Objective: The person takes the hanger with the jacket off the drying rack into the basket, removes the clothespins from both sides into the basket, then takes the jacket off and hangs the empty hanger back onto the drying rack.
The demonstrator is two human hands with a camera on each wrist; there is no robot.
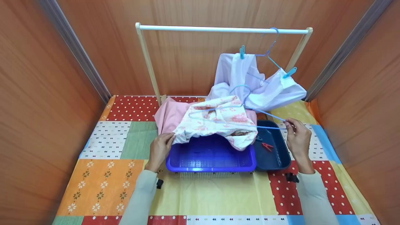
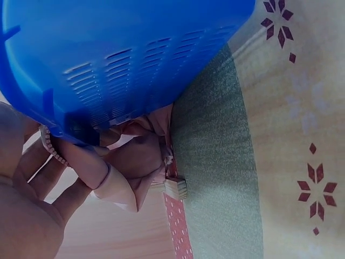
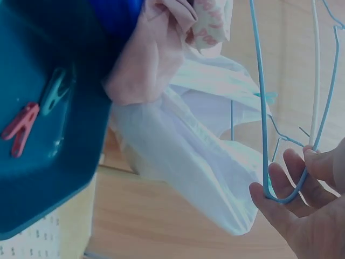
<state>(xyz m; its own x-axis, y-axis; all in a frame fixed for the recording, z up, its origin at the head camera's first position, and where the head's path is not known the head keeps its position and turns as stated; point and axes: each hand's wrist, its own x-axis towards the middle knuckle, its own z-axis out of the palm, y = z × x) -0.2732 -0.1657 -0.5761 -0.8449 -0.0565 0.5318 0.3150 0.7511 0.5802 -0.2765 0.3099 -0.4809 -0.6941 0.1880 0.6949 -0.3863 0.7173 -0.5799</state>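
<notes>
l hand (image 1: 160, 149) pinching printed cloth (image 1: 203, 127), r hand (image 1: 298, 136) w/ hanger (image 3: 262, 108)

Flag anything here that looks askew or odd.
The white garment hanging from the rod looks lopsided: in the head view, its right clothespin sits well below the left clothespin, though its hanger may simply be turned. No spill or damage shows.

Patchwork cloth (image 1: 106, 184) w/ blue basket (image 1: 211, 169), dk tray (image 1: 276, 156) adj., rack (image 1: 200, 29) behind.
</notes>
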